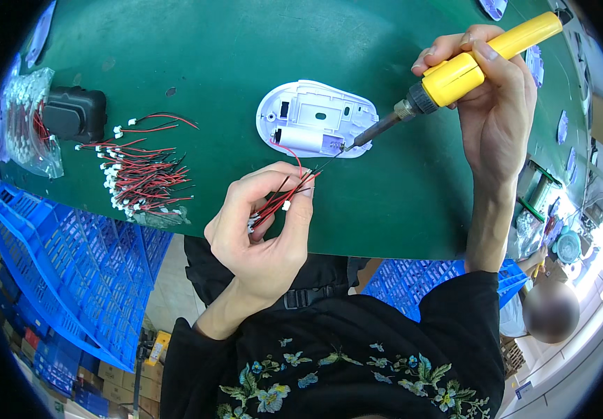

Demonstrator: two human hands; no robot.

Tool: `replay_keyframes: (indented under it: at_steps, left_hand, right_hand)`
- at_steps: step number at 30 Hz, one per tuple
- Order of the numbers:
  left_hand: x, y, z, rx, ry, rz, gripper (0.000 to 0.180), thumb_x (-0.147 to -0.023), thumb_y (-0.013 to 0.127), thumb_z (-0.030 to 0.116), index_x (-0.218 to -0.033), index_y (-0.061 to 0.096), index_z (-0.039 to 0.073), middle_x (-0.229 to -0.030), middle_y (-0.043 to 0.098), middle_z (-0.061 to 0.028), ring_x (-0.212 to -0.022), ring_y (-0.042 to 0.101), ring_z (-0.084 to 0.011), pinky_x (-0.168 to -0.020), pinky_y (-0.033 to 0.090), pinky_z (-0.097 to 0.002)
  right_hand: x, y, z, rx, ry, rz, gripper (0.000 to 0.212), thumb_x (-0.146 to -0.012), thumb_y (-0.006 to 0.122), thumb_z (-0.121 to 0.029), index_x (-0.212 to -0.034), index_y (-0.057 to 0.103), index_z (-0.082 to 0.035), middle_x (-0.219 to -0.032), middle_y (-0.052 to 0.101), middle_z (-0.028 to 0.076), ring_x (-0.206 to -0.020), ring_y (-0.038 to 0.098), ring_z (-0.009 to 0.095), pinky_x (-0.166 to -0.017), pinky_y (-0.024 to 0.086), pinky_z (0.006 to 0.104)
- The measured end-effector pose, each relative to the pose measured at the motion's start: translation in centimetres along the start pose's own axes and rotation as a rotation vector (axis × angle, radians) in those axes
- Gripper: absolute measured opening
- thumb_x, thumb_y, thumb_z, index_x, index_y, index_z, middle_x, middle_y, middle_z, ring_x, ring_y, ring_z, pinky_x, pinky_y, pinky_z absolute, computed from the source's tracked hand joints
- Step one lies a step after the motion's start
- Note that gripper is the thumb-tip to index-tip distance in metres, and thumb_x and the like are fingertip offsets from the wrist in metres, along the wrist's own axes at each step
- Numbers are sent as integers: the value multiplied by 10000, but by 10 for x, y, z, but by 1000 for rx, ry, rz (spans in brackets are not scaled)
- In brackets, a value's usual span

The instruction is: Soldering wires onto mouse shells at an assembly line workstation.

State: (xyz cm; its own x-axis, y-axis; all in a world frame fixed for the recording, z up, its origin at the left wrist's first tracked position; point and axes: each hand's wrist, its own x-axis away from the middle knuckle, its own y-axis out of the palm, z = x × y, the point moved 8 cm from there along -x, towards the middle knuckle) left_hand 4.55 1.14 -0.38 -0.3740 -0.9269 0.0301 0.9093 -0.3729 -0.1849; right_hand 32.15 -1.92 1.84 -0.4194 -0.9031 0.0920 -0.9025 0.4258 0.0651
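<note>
My right hand (491, 91) is closed around the yellow handle of a soldering iron (448, 80), which slants down to the left. Its dark tip reaches the right end of a white cylindrical battery (301, 140), seated in an open white plastic shell (317, 115). In my left hand (263, 223) a small bunch of red and black connector wires (280, 199) is pinched between thumb and fingers. A black wire end from it points at the iron's tip, and a red wire runs to the battery's left end. Whether the tip touches the wire is too small to tell.
Left on the green table (211, 70) lies a pile of connector wires (144, 174), beside a black plastic block (74, 114) and a clear bag (29, 126) of connectors. Blue crates (71, 258) stand below the table edge. A solder spool stand (540, 188) is at right; another person sits beyond.
</note>
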Motion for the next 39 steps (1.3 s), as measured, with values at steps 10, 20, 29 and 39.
replay_keyframes:
  at_steps: [10,20,29,39]
  left_hand:
    - [1,1,-1,-3,-10,1,242,-809,787,-94,-1004,665,-18,-985,761,-111,-754,683,-60,-567,478,-162]
    - [1,1,-1,-2,-26,-6,234,-822,787,-83,-1008,661,-18,-987,761,-105,-747,673,-47,-545,460,-155]
    - [0,2,-1,-8,-35,2,232,-828,791,-75,-1007,654,-17,-968,762,-101,-733,679,-48,-547,454,-152]
    - [-1,2,4,-62,-44,-34,280,-843,805,-34,-1069,643,-4,-947,755,-87,-753,697,-57,-532,424,-149]
  right_hand:
    - [0,-2,1,-2,-5,2,241,-1029,485,-227,-1101,574,-15,-944,704,205,-916,710,311,-911,558,432]
    - [1,-7,-2,-14,-32,-11,274,-1019,502,-282,-1101,579,-33,-983,700,195,-949,703,311,-938,547,432]
    - [0,-14,-7,-23,-48,-50,320,-1013,508,-317,-1137,595,-35,-1009,700,191,-993,702,317,-974,534,437]
    - [1,-14,-17,-17,-88,-79,350,-1005,519,-317,-1175,592,-19,-1055,688,196,-1026,685,328,-983,523,438]
